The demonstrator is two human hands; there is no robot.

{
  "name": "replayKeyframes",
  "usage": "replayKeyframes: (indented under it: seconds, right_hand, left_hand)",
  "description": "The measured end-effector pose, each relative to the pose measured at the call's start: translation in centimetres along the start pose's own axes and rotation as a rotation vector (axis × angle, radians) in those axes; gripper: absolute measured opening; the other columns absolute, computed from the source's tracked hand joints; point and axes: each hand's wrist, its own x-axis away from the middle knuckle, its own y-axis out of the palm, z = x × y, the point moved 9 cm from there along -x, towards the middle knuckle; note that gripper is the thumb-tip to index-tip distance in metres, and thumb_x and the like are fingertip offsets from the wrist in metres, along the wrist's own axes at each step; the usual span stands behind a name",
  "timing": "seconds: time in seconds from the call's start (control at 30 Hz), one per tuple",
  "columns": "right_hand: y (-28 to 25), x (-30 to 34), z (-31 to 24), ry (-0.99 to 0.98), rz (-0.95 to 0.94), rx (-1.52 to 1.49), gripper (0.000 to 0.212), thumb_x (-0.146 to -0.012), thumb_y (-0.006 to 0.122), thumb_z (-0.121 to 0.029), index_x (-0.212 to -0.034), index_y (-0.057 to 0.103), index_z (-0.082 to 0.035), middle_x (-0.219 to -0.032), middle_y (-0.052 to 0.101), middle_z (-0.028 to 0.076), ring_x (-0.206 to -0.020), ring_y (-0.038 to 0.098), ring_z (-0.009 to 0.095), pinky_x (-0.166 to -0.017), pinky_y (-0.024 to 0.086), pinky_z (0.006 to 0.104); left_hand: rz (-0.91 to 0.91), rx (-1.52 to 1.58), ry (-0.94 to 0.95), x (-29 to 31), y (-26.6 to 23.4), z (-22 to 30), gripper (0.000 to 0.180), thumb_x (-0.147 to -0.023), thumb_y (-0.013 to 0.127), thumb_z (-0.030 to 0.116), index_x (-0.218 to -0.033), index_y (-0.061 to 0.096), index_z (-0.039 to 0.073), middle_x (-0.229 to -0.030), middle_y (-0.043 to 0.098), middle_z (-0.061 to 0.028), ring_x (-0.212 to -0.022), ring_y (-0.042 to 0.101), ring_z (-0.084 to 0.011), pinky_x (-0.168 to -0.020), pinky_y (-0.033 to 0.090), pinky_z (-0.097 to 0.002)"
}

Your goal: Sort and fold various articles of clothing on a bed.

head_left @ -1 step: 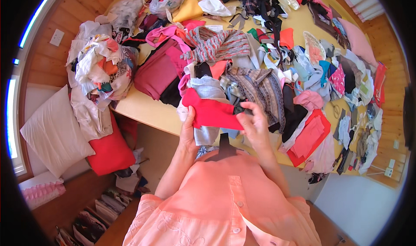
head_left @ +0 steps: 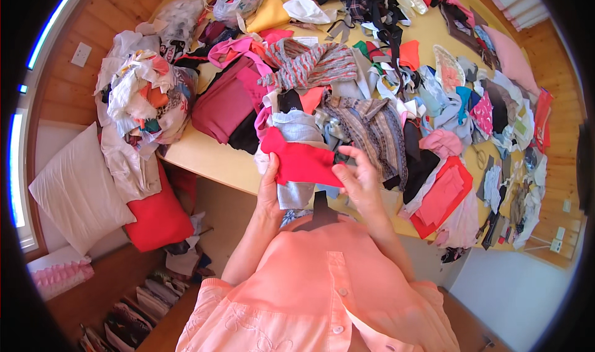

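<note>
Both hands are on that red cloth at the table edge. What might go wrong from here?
The pale grey cloth hanging below the red cloth already droops past the table edge and may slide to the floor. Pulling the red piece with the left hand and right hand might also drag the striped knit along.

Red cloth piece (head_left: 302, 161), flat, handheld

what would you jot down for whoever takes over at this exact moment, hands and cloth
Left hand: grips the left edge of the red cloth.
Right hand: pinches its right edge, fingers spread.
The cloth is held flat above the near edge of the yellow table.
Behind it lie the grey-striped knit and a maroon cloth.
Done: one piece picked out.
Left: the heap is unsorted.
</note>
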Motion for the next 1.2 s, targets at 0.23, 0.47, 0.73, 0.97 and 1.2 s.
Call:
replayKeyframes:
  seconds: [0.23, 0.47, 0.73, 0.97, 1.2]
  right_hand:
    - [1.6, -0.2, 1.2, 0.142, -0.069, -0.115, 0.025, -0.077, 0.060, -0.017, -0.093, 0.048, -0.004, -0.067, 0.058, 0.001, -0.049, 0.045, 0.000, -0.041, 0.035, 0.0136]
    - [-2.4, -0.1, -1.1, -0.025, 0.080, -0.007, 0.013, -0.078, 0.058, -0.015, -0.082, 0.051, -0.006, -0.068, 0.057, -0.002, -0.053, 0.047, -0.001, -0.041, 0.035, 0.0132]
    - [-8.3, -0.3, 0.2, -0.001, 0.253, -0.077, 0.012, -0.078, 0.059, -0.016, -0.080, 0.051, -0.008, -0.067, 0.056, -0.002, -0.047, 0.043, 0.000, -0.038, 0.034, 0.0131]
    - [-19.9, -2.9, 14.2, 0.184, 0.518, 0.203, 0.014, -0.079, 0.056, -0.018, -0.084, 0.051, -0.006, -0.064, 0.052, -0.001, -0.044, 0.043, 0.004, -0.037, 0.035, 0.0163]
    - [-21.6, -0.6, 14.6, 0.101, 0.633, 0.232, 0.019, -0.079, 0.054, -0.015, -0.093, 0.052, -0.002, -0.069, 0.054, 0.002, -0.052, 0.049, 0.008, -0.041, 0.039, 0.0198]
  left_hand:
    - [-0.067, 0.073, -0.061, 0.3, -0.2, -1.0, 0.053, -0.081, 0.043, 0.044, -0.117, 0.038, 0.005, -0.111, 0.049, -0.0128, -0.101, 0.049, -0.0249, -0.087, 0.039, -0.0414]
    - [-0.087, 0.151, 0.026, -0.2, -0.8, 0.2, 0.050, -0.083, 0.042, 0.042, -0.117, 0.038, 0.006, -0.111, 0.049, -0.0119, -0.101, 0.048, -0.0262, -0.088, 0.038, -0.0410]
    - [-0.035, 0.067, -0.004, -1.1, -2.8, 0.5, 0.050, -0.082, 0.047, 0.033, -0.118, 0.035, 0.001, -0.113, 0.047, -0.0158, -0.101, 0.048, -0.0275, -0.089, 0.037, -0.0408]
    - [-0.016, 0.025, 0.088, 0.1, -3.4, 3.5, 0.051, -0.080, 0.050, 0.030, -0.120, 0.034, 0.002, -0.116, 0.044, -0.0168, -0.105, 0.045, -0.0295, -0.092, 0.033, -0.0448]
    - [-0.075, 0.046, 0.130, 2.9, -3.5, 6.2, 0.050, -0.082, 0.047, 0.030, -0.120, 0.033, 0.002, -0.119, 0.041, -0.0175, -0.109, 0.041, -0.0311, -0.094, 0.029, -0.0472]
